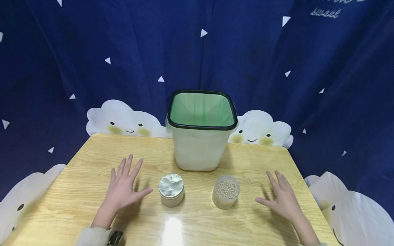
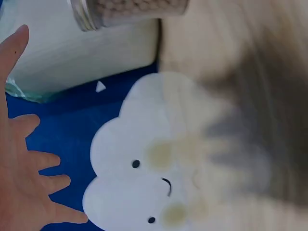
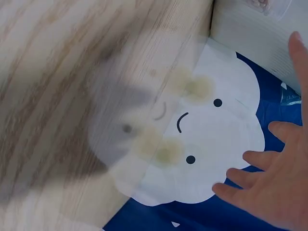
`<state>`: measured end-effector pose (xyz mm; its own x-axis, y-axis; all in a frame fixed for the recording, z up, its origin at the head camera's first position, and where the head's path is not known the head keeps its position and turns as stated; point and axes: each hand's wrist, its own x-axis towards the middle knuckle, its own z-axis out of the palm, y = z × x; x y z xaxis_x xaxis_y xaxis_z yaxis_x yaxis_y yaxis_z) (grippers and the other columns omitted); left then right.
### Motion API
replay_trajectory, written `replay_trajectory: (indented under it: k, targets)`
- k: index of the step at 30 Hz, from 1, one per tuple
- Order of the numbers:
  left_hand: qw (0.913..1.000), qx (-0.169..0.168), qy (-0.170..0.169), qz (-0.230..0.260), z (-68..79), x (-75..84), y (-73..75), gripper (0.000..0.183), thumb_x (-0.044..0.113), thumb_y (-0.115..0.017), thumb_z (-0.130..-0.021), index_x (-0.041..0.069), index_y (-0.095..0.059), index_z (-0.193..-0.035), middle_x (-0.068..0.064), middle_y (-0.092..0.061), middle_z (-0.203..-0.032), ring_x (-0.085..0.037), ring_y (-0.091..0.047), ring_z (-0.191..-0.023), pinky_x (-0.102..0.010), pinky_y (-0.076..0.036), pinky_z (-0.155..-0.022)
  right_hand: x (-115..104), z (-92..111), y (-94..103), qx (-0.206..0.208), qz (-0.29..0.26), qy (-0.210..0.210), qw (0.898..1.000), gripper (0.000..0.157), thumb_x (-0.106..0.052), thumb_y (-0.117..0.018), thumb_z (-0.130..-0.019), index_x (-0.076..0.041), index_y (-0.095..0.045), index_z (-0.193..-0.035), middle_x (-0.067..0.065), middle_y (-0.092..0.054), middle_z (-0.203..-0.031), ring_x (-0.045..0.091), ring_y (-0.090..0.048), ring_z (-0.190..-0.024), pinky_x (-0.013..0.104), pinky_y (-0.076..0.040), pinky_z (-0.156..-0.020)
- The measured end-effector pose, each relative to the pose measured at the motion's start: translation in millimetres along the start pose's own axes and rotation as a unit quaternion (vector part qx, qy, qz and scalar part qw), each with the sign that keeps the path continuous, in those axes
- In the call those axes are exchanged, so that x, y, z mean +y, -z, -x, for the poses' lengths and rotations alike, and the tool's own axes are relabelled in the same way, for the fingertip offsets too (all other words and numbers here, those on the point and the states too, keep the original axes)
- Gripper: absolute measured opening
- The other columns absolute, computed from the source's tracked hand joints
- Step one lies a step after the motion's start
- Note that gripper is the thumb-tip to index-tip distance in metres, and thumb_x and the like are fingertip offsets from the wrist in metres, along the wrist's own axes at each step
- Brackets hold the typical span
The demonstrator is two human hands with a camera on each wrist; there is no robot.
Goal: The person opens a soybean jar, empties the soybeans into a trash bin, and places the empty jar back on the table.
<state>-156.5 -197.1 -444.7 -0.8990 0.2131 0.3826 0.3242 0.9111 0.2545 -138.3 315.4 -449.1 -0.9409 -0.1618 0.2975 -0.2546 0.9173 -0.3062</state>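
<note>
My left hand [image 1: 124,188] is spread with straight fingers above the table's left side, holding nothing. Just right of it stands a short round jar [image 1: 171,191] topped with crinkled silver. A jar with a metallic rim and beige beads [image 2: 137,7] crosses the top of the left wrist view. On the right side my right hand [image 1: 284,198] also hovers with fingers extended and touches nothing. Left of that hand stands a clear container of small beige beads [image 1: 226,192]. Both hands [image 2: 21,178] [image 3: 276,187] appear empty in the wrist views.
Behind the two containers stands a pale, square bin [image 1: 200,147] with a black rim and a green liner inside. The light wooden table [image 1: 147,153] ends at a dark blue curtain [image 1: 135,51] printed with white clouds and triangles.
</note>
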Motion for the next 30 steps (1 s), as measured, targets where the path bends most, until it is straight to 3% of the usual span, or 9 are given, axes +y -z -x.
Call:
replay_trajectory:
  k: [9,14,19,22,30]
  targets:
    - [0.9978,0.023,-0.060,0.016,-14.5,23.9,9.6,0.101,0.063,-0.067,-0.063,0.021,-0.025,-0.145,-0.019,-0.026,-0.143,-0.041,-0.020,-0.130,-0.067,-0.019,-0.094,-1.0,-1.7,-10.5,-0.027,-0.134,0.011,0.991,0.099,-0.034,-0.081,-0.064,-0.006,-0.028,-0.143,0.033,-0.024,-0.139,0.056,-0.022,-0.121,0.070,-0.025,-0.086]
    - [0.9944,0.037,-0.096,0.025,-22.2,35.0,11.9,0.101,0.064,-0.067,-0.063,0.018,-0.028,-0.144,-0.019,-0.029,-0.141,-0.039,-0.025,-0.128,-0.062,-0.025,-0.096,-3.5,-2.9,-17.7,-0.028,-0.175,0.026,0.984,0.093,-0.028,-0.082,-0.064,-0.001,-0.034,-0.139,0.032,-0.030,-0.136,0.053,-0.027,-0.121,0.069,-0.026,-0.087]
    - [0.9888,0.047,-0.135,0.043,-29.6,45.8,9.9,0.100,0.067,-0.062,-0.066,0.015,-0.027,-0.144,-0.020,-0.032,-0.139,-0.038,-0.029,-0.126,-0.054,-0.026,-0.100,-4.1,-6.0,-26.7,-0.040,-0.205,0.029,0.978,0.084,-0.026,-0.082,-0.065,0.001,-0.040,-0.133,0.028,-0.038,-0.132,0.047,-0.036,-0.118,0.061,-0.035,-0.088]
    - [0.9858,0.047,-0.152,0.054,-33.7,52.6,8.5,0.098,0.069,-0.059,-0.068,0.016,-0.028,-0.144,-0.019,-0.034,-0.138,-0.038,-0.032,-0.125,-0.052,-0.028,-0.100,-5.8,-7.8,-31.4,-0.058,-0.225,0.027,0.972,0.082,-0.023,-0.081,-0.066,0.001,-0.040,-0.133,0.026,-0.041,-0.132,0.044,-0.041,-0.116,0.057,-0.040,-0.085]
    - [0.9810,0.025,-0.184,0.057,-45.2,71.9,5.3,0.097,0.067,-0.061,-0.067,0.013,-0.031,-0.143,-0.017,-0.036,-0.138,-0.035,-0.035,-0.124,-0.050,-0.032,-0.099,-14.7,-10.3,-42.6,-0.104,-0.290,0.031,0.951,0.088,-0.014,-0.081,-0.066,0.003,-0.031,-0.137,0.028,-0.040,-0.132,0.046,-0.042,-0.114,0.057,-0.040,-0.086]
